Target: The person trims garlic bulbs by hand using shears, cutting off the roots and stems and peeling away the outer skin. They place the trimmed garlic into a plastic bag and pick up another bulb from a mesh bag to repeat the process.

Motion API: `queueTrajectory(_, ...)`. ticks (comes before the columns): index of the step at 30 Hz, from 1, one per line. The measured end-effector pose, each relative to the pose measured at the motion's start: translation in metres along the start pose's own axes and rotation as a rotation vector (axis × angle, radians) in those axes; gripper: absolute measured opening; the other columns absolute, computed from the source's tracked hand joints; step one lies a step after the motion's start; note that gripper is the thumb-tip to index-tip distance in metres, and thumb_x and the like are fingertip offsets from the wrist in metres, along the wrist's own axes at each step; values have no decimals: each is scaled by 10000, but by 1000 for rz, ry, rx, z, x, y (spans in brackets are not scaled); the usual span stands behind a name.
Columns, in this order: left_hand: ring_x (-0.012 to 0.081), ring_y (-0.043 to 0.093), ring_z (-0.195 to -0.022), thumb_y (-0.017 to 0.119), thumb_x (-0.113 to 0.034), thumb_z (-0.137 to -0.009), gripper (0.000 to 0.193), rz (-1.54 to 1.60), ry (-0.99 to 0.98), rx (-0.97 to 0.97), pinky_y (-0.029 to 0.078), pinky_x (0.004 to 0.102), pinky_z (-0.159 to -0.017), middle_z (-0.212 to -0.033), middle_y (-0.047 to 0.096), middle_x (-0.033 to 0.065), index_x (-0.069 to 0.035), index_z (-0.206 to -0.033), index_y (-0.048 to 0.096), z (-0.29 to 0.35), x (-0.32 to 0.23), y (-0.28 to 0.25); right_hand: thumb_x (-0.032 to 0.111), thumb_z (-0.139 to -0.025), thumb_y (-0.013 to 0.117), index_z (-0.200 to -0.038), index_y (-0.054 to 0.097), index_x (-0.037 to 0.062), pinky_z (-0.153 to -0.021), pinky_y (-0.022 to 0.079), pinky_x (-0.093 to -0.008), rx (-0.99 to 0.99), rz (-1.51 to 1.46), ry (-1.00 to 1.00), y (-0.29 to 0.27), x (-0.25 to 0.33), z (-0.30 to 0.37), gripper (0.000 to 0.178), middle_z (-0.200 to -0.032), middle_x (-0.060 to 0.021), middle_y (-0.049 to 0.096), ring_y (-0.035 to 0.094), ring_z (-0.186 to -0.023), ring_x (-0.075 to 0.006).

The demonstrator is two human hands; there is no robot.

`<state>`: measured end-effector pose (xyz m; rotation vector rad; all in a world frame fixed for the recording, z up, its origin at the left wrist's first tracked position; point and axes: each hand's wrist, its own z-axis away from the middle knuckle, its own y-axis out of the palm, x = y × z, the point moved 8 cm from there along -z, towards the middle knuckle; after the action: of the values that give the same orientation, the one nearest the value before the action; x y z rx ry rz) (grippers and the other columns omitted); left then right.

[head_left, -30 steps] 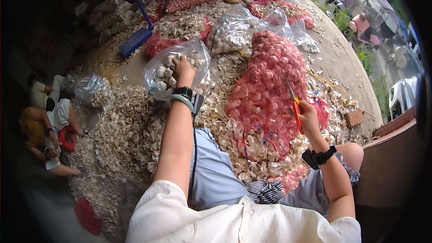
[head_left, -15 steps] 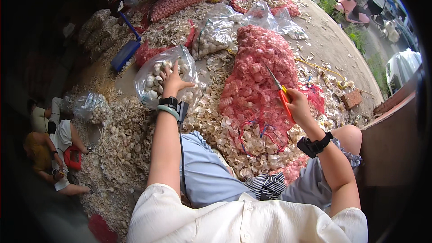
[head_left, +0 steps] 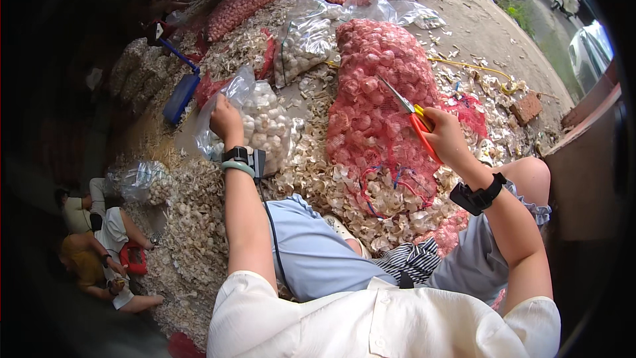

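My left hand (head_left: pixel 226 119) is closed at the side of a clear plastic bag (head_left: pixel 204 131), its fingers gathered on the bag's film. Whitish garlic bulbs (head_left: pixel 266 121) fill that bag, just right of the hand. In my right hand (head_left: pixel 448 137) is a pair of scissors (head_left: pixel 420 128) with red and yellow handles, blades pointing up and to the left. The blades lie in front of a large red mesh sack (head_left: pixel 374 69) full of garlic, which leans before my knees. Whether they touch the netting I cannot tell.
Peeled garlic skins (head_left: pixel 192 225) cover the floor around me. Another clear bag of garlic (head_left: pixel 301 43) stands farther back, near a blue dustpan (head_left: pixel 180 98). A brick (head_left: pixel 527 108) lies at right by a low wall. Co-workers (head_left: pixel 86 242) sit at lower left; another person sits at the back.
My left hand has gone from spread over the garlic to closed at the bag's left side, pulling the film leftward. The scissors stay in my right hand. The whole view has shifted slightly.
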<state>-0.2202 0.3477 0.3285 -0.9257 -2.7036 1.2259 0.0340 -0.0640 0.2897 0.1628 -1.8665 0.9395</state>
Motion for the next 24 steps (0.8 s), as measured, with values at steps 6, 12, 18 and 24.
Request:
queueTrajectory(6, 415, 610, -730, 501, -202, -877, 90, -62, -94, 38, 448, 521, -595, -767, 641, 178, -113, -867, 506, -2, 1, -2, 328, -768, 732, -761, 570, -31, -522, 397, -330, 10, 44, 81, -17, -6, -9, 395, -567, -108, 505, 494, -530, -158)
queueTrajectory(12, 370, 617, -831, 617, -88, -783, 222, 108, -164, 62, 466, 466, -717, -901, 633, 158, -66, -956, 478, -10, 25, 9, 401, -792, 718, -765, 510, 78, -423, 326, -276, 190, -973, 783, 16, -42, 13, 386, -538, 38, 402, 415, -457, -108)
queueTrajectory(18, 388, 462, -1125, 561, -25, -749, 396, 41, 58, -18, 382, 513, -889, -1184, 500, 180, -73, -1124, 445, -9, -8, 12, 387, -832, 674, -820, 524, 69, -438, 345, -269, 52, -1009, 738, -15, -72, 21, 352, -592, 12, 429, 430, -497, -96)
queueTrajectory(24, 401, 228, -1320, 562, -55, -730, 487, -106, 318, -172, 182, 702, -993, -1348, 342, 135, -120, -1194, 431, 22, -105, 0, 445, -837, 658, -799, 492, 81, -446, 385, -263, -148, -1183, 754, -18, -77, 26, 402, -618, 16, 439, 440, -503, -95)
